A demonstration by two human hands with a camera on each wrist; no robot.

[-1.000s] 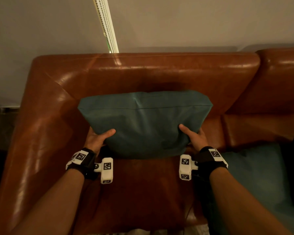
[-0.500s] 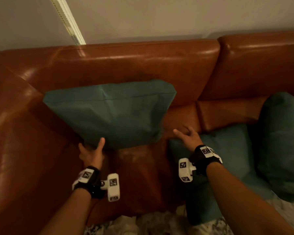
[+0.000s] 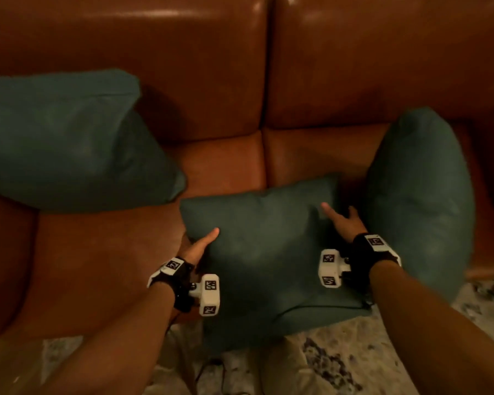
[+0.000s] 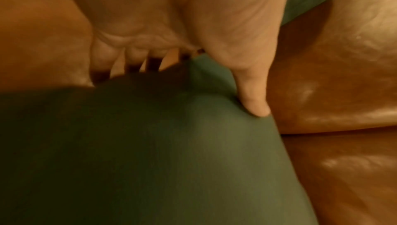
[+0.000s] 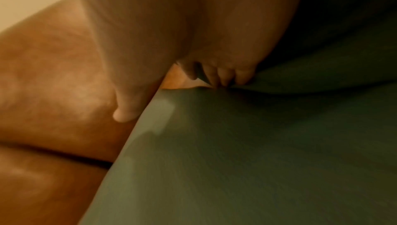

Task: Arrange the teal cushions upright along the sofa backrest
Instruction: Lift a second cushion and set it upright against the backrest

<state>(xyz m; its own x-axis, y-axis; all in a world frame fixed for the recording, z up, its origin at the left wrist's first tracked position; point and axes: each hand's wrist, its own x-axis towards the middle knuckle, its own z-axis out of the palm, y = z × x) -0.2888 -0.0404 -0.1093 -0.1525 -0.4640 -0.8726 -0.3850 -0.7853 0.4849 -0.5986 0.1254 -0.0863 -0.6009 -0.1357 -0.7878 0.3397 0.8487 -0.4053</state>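
A: Brown leather sofa (image 3: 234,61) fills your view, with patterned floor showing past the seat's front edge. One cushion (image 3: 63,143) already leans on the backrest at your left. Another, the side cushion (image 3: 419,195), stands on edge at your right.

B: And the one you want?

A: The middle cushion (image 3: 265,252) lies flat on the seat, its near edge overhanging the floor. Your left hand (image 3: 196,248) grips its left edge, thumb on top and fingers (image 4: 103,55) curled beneath. Your right hand (image 3: 344,223) grips the right edge likewise, thumb on top, fingers (image 5: 225,74) tucked in the gap beside the side cushion.

B: What could go wrong?

A: Likely two things. You grip near the far corners, so the heavy overhanging half may sag and drag off the seat as you lift. Your right wrist also sits just beside the side cushion; swing up carelessly and you'd probably topple it.
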